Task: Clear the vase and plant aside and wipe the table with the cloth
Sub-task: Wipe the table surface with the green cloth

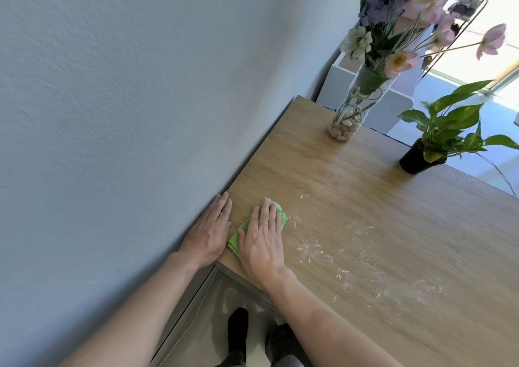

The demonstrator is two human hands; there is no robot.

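Note:
A folded green cloth point(235, 239) lies on the wooden table point(365, 198) near its left corner. My right hand point(262, 240) presses flat on top of the cloth, fingers together. My left hand point(209, 232) rests flat on the table's left edge beside the wall, holding nothing. A clear glass vase point(354, 108) with pebbles and pink, white and purple flowers stands at the table's far edge. A green plant in a black pot point(421, 159) stands to its right, also at the far edge.
White powdery smears point(337, 254) streak the tabletop to the right of the cloth. A grey wall point(112, 114) runs along the table's left side. White furniture point(393, 91) stands behind the vase. My feet point(238, 335) show below the table's near edge.

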